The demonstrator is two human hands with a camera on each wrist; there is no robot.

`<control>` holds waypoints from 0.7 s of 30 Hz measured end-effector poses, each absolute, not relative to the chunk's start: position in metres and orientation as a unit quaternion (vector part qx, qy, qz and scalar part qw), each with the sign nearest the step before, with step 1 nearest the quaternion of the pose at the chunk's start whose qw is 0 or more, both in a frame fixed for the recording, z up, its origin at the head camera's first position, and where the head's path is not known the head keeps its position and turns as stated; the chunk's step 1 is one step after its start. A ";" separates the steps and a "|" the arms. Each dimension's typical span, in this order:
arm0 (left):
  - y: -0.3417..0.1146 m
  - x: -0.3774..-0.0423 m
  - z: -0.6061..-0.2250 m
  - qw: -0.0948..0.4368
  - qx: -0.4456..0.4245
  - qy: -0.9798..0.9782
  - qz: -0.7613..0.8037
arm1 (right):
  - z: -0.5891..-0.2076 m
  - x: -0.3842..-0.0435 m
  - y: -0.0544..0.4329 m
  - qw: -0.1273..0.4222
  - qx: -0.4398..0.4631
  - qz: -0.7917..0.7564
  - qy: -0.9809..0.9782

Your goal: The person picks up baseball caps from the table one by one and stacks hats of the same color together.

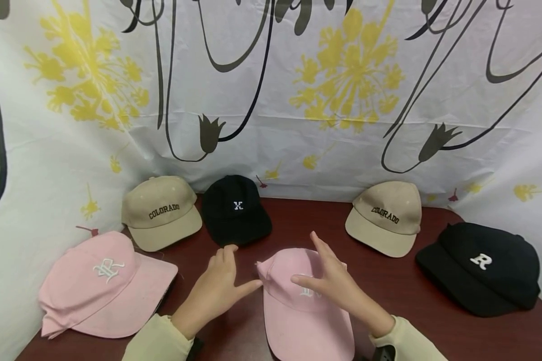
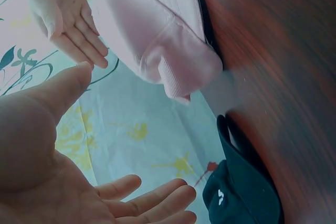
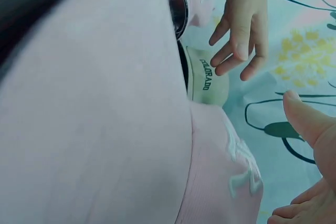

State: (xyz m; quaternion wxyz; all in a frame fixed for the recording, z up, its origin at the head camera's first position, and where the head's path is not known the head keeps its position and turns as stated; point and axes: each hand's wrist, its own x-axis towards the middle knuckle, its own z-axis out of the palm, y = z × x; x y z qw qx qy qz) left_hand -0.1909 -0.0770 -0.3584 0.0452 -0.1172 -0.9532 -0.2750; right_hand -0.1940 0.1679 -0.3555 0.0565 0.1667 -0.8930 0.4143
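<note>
In the head view a pink cap (image 1: 304,321) sits at the front middle of the dark red table, its brim toward me. Part of its white embroidered letter is hidden behind my right hand (image 1: 331,281), which hovers over the crown with fingers extended. To the left of that cap is my left hand (image 1: 217,286), fingers straight and thumb spread toward the crown. Neither hand holds anything. The left wrist view shows the left palm (image 2: 47,177) facing the pink cap (image 2: 152,30) with a gap between. In the right wrist view the brim (image 3: 100,103) looms large beside the right hand (image 3: 310,166).
Another pink cap (image 1: 95,286) lies at left. Behind stand a beige COLORADO cap (image 1: 160,213) and a black cap (image 1: 235,210). Further right are a second beige COLORADO cap (image 1: 386,218) and a black cap with an R (image 1: 483,268). A patterned sheet (image 1: 271,100) hangs behind the table.
</note>
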 end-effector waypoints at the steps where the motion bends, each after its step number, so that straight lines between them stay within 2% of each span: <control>1: -0.078 -0.191 -0.358 0.044 -0.115 -0.954 -0.275 | -0.355 -0.195 0.166 0.053 0.171 0.415 -0.892; 21: -0.109 -0.182 -0.350 0.055 -0.091 -0.954 -0.280 | -0.346 -0.208 0.126 0.003 0.200 0.422 -0.884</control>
